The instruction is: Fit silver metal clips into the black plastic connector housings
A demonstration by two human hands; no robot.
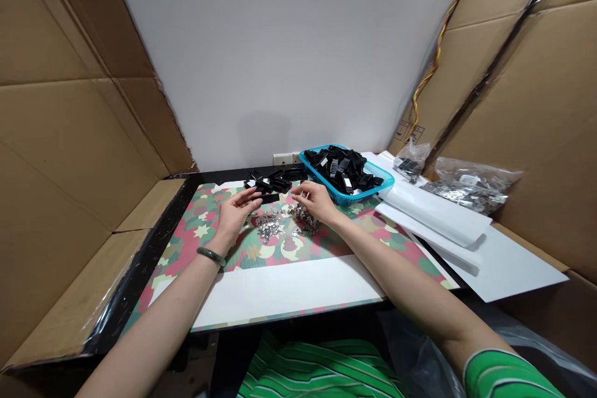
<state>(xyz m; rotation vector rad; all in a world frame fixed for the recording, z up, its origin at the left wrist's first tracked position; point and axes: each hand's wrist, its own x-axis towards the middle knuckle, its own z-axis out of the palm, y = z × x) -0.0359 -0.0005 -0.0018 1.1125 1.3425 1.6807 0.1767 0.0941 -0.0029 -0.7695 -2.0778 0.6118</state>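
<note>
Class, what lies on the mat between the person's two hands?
In the head view, small silver metal pieces lie between the left hand and right hand.

A black plastic housing (270,198) lies flat just past the left grip (236,211); shiny metal clips (269,227) lie loosely heaped beside and beneath the right grip (314,200).

Blue basket (360,198) of black parts at 1 o'clock. Clear bags (471,189) at 2 o'clock, white sheets (494,261) beneath. Cardboard walls (69,137) at 9 and 3 o'clock.
</note>
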